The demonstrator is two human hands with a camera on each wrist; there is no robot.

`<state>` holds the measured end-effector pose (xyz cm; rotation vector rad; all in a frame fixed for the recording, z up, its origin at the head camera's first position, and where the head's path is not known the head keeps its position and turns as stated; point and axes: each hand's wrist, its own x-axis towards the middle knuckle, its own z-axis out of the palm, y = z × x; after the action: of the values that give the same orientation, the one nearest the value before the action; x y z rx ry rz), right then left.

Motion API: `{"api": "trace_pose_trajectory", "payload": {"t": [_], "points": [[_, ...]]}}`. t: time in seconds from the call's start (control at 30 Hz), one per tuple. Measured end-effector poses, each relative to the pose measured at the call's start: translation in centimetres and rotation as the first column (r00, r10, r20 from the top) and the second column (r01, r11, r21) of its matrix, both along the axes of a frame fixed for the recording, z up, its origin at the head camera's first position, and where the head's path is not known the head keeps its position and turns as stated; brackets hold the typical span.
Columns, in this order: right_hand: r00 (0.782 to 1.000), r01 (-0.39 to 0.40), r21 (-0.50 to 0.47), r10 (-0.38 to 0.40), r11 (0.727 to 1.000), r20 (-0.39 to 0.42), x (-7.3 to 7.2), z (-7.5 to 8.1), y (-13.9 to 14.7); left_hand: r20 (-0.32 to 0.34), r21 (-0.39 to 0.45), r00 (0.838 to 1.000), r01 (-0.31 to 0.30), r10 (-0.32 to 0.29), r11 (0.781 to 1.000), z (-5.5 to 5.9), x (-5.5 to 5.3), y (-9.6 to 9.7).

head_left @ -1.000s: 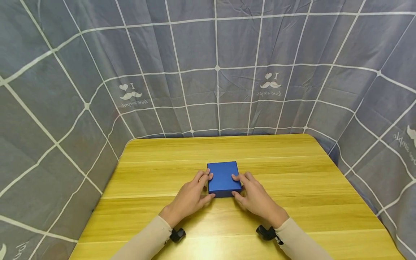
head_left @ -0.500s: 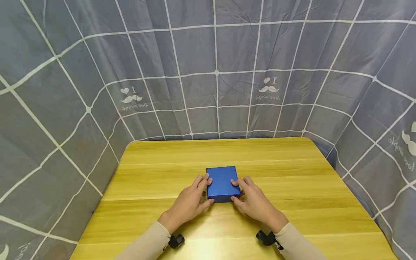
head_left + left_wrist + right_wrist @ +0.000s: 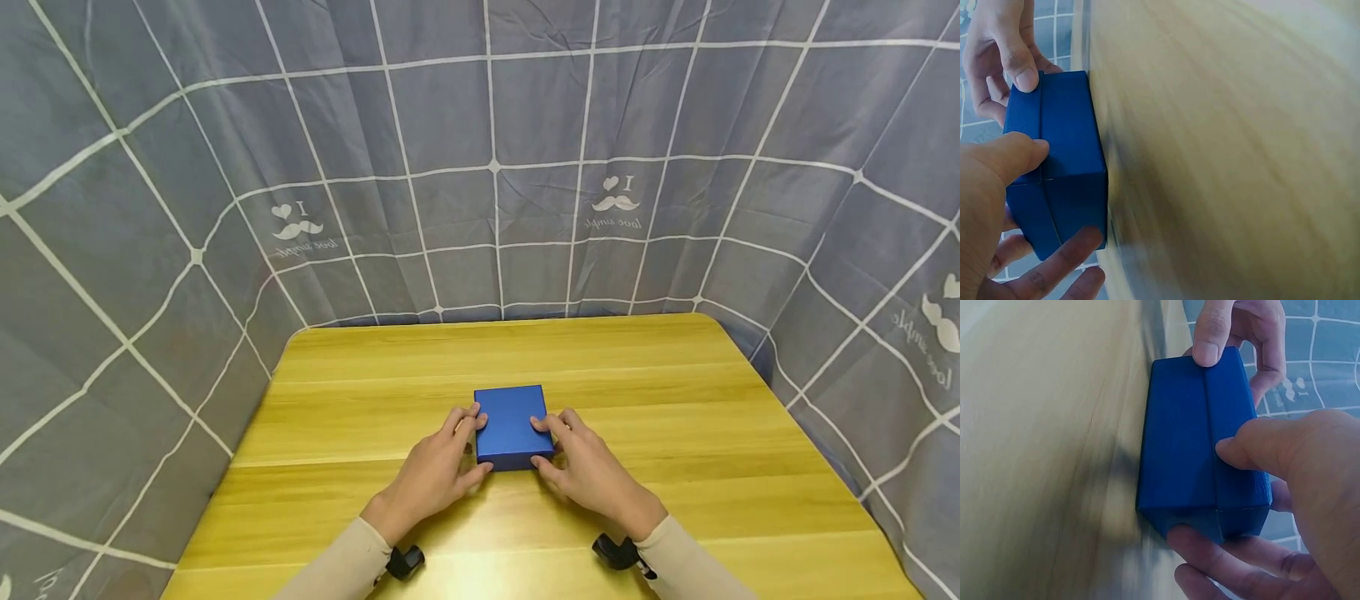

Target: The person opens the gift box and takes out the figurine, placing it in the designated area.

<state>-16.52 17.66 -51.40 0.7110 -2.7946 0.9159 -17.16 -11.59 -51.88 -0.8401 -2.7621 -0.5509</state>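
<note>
A square, shallow blue box (image 3: 512, 423) lies flat on the wooden table in the head view. My left hand (image 3: 433, 468) grips its left side, thumb on the near face and fingers over the top edge and along the side. At the opposite side, my right hand (image 3: 591, 471) holds the box in much the same way. Both wrist views show a lid seam running round the blue box (image 3: 1071, 125). In the right wrist view, the right thumb (image 3: 1244, 450) lies on the lid's rim beside that seam. The inside of the box is hidden.
The yellow wood-grain table (image 3: 360, 367) extends around the box. Grey curtain cloth (image 3: 450, 200) with white grid lines hangs behind the table and along both sides. A black wrist camera (image 3: 405, 562) sits at the left cuff and another black wrist camera (image 3: 615, 552) at the right.
The head view has tilted slightly, so box and hands appear a little lower than one second ago. The hands keep the same hold, and the box shows no clear movement on the table.
</note>
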Motion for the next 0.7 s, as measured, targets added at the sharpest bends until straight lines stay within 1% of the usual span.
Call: {"api": "trace_pose_trajectory", "payload": {"t": [0.13, 0.33, 0.43, 0.7], "points": [[0.999, -0.001, 0.028, 0.002, 1.000, -0.032, 0.1, 0.1, 0.0, 0.020, 0.011, 1.000, -0.014, 0.014, 1.000, 0.0, 0.0, 0.0], [0.999, -0.012, 0.065, 0.014, 0.998, -0.029, 0.1, 0.4, 0.2, 0.044, 0.044, 0.999, -0.017, 0.015, 0.999, -0.1, 0.0, -0.2], [1.000, -0.018, 0.078, 0.019, 0.997, -0.015, -0.1, 0.7, 0.4, 0.058, 0.071, 0.998, -0.022, 0.018, 0.997, -0.1, -0.1, -0.3], [0.999, -0.009, 0.093, 0.005, 0.996, 0.046, -0.7, 1.0, 0.8, 0.082, 0.124, 0.996, -0.032, 0.022, 0.992, 0.0, -0.4, -0.6]]}}
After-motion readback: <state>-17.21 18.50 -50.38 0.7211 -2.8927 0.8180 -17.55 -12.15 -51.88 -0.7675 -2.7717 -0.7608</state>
